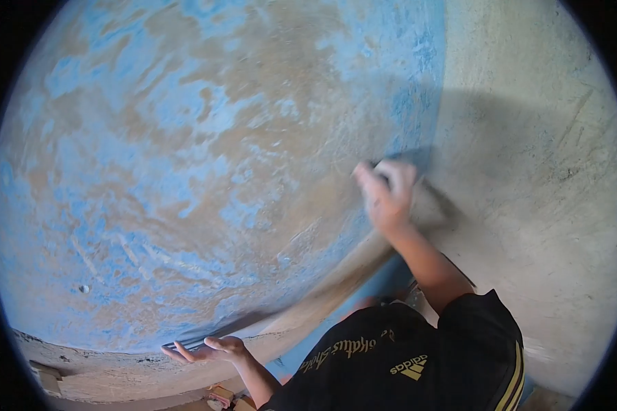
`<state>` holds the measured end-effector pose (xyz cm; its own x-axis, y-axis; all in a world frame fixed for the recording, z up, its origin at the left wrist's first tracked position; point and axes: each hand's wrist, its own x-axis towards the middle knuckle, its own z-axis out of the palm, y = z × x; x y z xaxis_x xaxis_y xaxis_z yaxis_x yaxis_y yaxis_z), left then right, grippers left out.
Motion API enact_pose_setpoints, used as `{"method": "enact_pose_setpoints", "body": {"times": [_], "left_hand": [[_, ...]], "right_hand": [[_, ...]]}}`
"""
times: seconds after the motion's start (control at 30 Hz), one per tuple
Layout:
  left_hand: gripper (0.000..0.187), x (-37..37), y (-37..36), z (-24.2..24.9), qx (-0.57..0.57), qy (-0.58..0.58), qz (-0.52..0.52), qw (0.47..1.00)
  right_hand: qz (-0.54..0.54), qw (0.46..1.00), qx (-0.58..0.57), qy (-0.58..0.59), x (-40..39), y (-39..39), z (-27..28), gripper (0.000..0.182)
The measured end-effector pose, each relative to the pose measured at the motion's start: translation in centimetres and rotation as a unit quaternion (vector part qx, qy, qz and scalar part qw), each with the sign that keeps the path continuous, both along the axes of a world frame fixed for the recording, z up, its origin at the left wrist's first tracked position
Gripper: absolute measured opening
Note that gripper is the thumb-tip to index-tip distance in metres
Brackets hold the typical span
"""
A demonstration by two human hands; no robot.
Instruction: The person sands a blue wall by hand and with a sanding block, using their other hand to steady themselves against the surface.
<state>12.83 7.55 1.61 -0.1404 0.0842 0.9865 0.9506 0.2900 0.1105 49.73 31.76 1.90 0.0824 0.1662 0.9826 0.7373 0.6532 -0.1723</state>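
The widest part of the view is taken up by a wall (206, 137), patched in blue and greyish tan and bounded on the right by an upright blue edge band (428, 75). Beyond that band, a pale surface (528, 205) is spread, crossed by a shadow. The lower middle is filled by a black shirt (391, 356) with yellow stripes. The right hand (389, 192) is raised by the wall's right edge, its grip curled; because of blur, it cannot be told whether the dark patch at the fingers is something grasped. The left hand (209, 349) is held near the wall's lower edge, its grip released, palm turned up and fingers extended. Open room is left across the wall above and between the hands, and on the pale surface to the right. Small blocks (221, 396) are seen at the bottom, below the left hand. A tiny pale spot (83, 289) is set low on the wall's left.
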Motion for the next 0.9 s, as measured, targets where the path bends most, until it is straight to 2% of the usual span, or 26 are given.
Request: {"method": "enact_pose_setpoints", "body": {"times": [0.07,0.1,0.2,0.23,0.33,0.37,0.47,0.5,0.6,0.63,0.73,0.77,0.87,0.9], "left_hand": [[0.063,0.3,0.1,-0.6,-0.009,-0.013,0.001,1.000],[0.064,0.5,0.0,-1.0,-0.016,-0.024,0.006,1.000],[0.068,2.4,0.0,-1.6,-0.039,-0.057,0.016,0.997],[0.069,3.0,0.3,-1.9,-0.041,-0.067,0.017,0.997],[0.069,4.9,0.8,-2.1,-0.055,-0.089,0.024,0.994],[0.069,5.5,1.0,-2.0,-0.061,-0.091,0.025,0.994],[0.069,6.6,1.3,-2.3,-0.074,-0.094,0.016,0.993],[0.070,6.9,1.3,-2.3,-0.079,-0.094,0.020,0.992],[0.071,7.2,1.2,-2.3,-0.083,-0.102,0.019,0.991],[0.071,7.2,1.0,-2.4,-0.082,-0.107,0.018,0.991],[0.071,7.6,1.0,-3.0,-0.092,-0.120,0.005,0.988],[0.071,7.9,1.1,-3.2,-0.093,-0.121,-0.002,0.988],[0.071,8.8,2.2,-3.1,-0.092,-0.122,-0.016,0.988],[0.071,9.1,2.3,-3.1,-0.092,-0.125,-0.012,0.988]], "right_hand": [[-0.035,0.990,-0.048,0.126,2.0,2.8,0.1,0.028],[-0.015,0.988,-0.050,0.142,2.0,3.2,-0.1,0.028],[0.094,0.992,-0.044,0.069,-0.3,0.1,-0.6,0.028],[0.073,0.996,-0.046,0.013,-0.4,-0.5,-1.4,0.027],[0.022,0.995,-0.054,0.087,2.3,2.1,-2.1,0.026],[0.002,0.984,-0.077,0.160,2.7,3.3,-2.6,0.027],[0.067,0.991,-0.074,0.093,2.0,1.3,-1.8,0.028],[0.115,0.991,-0.064,0.038,1.7,0.7,-2.5,0.030],[0.066,0.994,-0.058,0.068,3.3,2.2,-2.5,0.031],[0.032,0.990,-0.077,0.117,4.0,3.3,-2.6,0.031],[0.071,0.989,-0.073,0.111,3.2,2.6,-2.4,0.030],[0.113,0.990,-0.063,0.052,2.9,1.8,-2.4,0.029],[0.097,0.993,-0.054,0.033,3.9,2.2,-2.3,0.028],[0.054,0.994,-0.069,0.065,4.8,3.0,-2.2,0.026]]}}
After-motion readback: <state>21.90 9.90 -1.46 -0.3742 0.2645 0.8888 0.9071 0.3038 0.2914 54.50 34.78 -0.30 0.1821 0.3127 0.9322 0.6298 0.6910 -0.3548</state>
